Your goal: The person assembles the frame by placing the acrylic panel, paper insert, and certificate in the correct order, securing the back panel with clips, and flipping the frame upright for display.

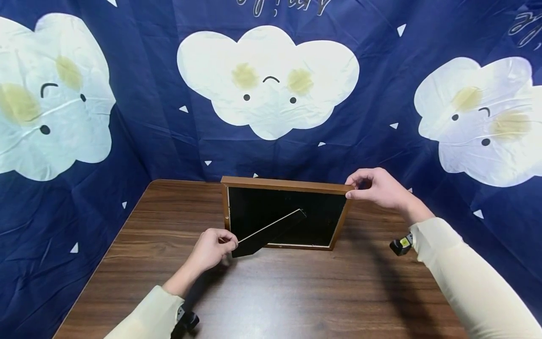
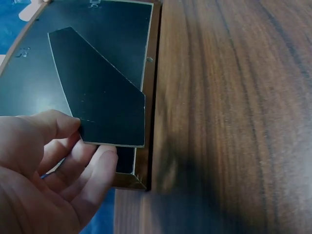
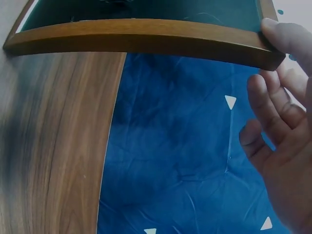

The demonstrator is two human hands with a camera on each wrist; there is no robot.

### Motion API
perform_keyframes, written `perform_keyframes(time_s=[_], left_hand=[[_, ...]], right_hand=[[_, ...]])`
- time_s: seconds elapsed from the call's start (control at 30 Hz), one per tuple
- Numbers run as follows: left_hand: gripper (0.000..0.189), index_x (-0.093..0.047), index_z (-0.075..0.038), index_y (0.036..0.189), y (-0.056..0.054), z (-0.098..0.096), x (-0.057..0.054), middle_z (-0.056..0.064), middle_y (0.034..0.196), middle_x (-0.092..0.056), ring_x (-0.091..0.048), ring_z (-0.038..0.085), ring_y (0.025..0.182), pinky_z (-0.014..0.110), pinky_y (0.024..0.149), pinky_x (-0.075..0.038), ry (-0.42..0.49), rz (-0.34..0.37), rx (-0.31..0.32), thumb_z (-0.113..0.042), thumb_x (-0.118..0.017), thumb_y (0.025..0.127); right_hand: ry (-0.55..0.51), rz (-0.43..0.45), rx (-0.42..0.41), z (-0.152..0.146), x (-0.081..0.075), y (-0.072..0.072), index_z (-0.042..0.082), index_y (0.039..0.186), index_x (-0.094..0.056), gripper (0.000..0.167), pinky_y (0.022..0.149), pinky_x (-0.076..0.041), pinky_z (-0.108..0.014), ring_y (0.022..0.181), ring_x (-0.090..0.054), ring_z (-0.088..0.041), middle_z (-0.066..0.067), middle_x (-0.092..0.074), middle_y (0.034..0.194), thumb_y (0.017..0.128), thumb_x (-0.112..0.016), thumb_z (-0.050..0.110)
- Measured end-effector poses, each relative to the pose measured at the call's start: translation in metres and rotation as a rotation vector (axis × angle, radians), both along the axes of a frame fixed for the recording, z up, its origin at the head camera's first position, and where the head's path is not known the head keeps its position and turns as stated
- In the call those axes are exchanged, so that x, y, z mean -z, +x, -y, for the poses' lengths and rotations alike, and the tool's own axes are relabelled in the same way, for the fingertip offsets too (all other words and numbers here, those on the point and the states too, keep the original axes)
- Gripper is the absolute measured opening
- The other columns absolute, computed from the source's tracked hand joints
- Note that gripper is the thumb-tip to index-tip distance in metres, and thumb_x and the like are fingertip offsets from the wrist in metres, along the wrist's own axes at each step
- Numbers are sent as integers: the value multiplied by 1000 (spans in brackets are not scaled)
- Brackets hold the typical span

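A picture frame [image 1: 283, 185] with a brown wooden border stands on its long edge on the table, its black backing [image 1: 258, 207] facing me. From the backing a flat black easel stand [image 1: 267, 235] swings out, attached near the middle. My left hand [image 1: 213, 247] pinches the free end of that stand between thumb and fingers; the left wrist view shows the stand's angled outline [image 2: 102, 92] close up. At the frame's upper right corner my right hand [image 1: 377, 188] grips the border, thumb on the near side; in the right wrist view the thumb [image 3: 287, 36] lies on the corner.
The wood-grain table [image 1: 296, 296] extends in front of the frame. Behind and at both sides hangs a blue cloth [image 1: 148, 117] printed with white clouds [image 1: 271, 56] and small triangles. Each wrist carries a small black camera [image 1: 400, 246].
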State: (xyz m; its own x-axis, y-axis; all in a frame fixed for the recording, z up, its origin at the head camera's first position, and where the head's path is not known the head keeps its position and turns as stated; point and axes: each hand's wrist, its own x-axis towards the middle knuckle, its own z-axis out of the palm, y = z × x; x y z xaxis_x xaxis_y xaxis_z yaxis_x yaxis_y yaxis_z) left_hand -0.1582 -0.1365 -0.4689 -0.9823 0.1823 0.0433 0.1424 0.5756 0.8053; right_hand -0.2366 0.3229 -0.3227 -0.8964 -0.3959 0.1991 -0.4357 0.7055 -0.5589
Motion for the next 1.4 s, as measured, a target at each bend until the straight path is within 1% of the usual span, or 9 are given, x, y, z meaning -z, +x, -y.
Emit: perform_keyframes(time_s=[0.1,0.17,0.33,0.47,0.67,0.9,1.1,1.23,1.4], left_hand=[[8,-78,-16,83,1,0,1,-5,74,-71,-67,21,56,25,59,-48,13,3,-8,-9,-75,86],[8,-78,-15,84,1,-1,2,0,72,-72,-69,27,55,25,55,-49,31,18,-13,-9,-74,87],[10,-77,-16,83,5,-2,4,8,72,-73,-70,29,55,26,49,-51,40,36,-17,-8,-73,87],[11,-76,-17,81,7,-4,5,6,71,-73,-69,27,56,26,50,-51,38,32,-20,-8,-73,87],[11,-76,-15,81,10,-5,7,8,68,-71,-68,25,54,24,55,-52,19,24,-18,-7,-72,86],[14,-75,-18,80,11,-6,8,-2,58,-64,-65,18,53,22,58,-52,-11,-5,2,-5,-71,85],[15,-75,-16,80,10,-9,17,-1,67,-69,-66,19,53,24,50,-51,11,-27,39,-2,-72,83],[19,-74,-21,77,8,-13,22,-11,68,-67,-60,5,57,20,58,-49,-28,-78,37,-3,-73,81],[17,-73,-20,79,7,-19,23,-11,71,-66,-58,2,63,19,62,-49,-32,-113,80,-3,-73,81]], right_hand=[[2,-50,6,0,0,5,20,98,-77,20,67,-47,-24,78,-58,-15,2,-69,88,81,-88,18],[6,-85,2,-1,1,9,22,97,-77,20,67,-48,-23,78,-59,-15,5,-70,87,81,-89,22],[-13,-143,-12,-2,5,18,26,96,-76,20,64,-46,-22,75,-58,-13,8,-68,85,81,-89,24],[-15,-208,-41,-2,9,25,24,97,-75,21,60,-42,-21,70,-53,-10,8,-64,82,81,-88,20],[-16,-320,-76,-1,13,32,21,96,-75,25,60,-39,-18,70,-54,-14,10,-65,86,78,-90,14],[-1,-382,-69,2,13,32,19,96,-75,26,62,-40,-16,72,-55,-12,10,-66,87,76,-91,13],[10,-406,-64,7,14,31,17,96,-74,28,63,-40,-16,73,-56,-12,8,-65,87,74,-92,13],[3,-427,-75,12,17,30,16,96,-74,29,63,-41,-15,73,-56,-11,8,-65,87,73,-93,13],[-1,-438,-74,15,19,25,15,96,-75,29,64,-42,-16,76,-57,-9,7,-67,88,73,-93,15]])
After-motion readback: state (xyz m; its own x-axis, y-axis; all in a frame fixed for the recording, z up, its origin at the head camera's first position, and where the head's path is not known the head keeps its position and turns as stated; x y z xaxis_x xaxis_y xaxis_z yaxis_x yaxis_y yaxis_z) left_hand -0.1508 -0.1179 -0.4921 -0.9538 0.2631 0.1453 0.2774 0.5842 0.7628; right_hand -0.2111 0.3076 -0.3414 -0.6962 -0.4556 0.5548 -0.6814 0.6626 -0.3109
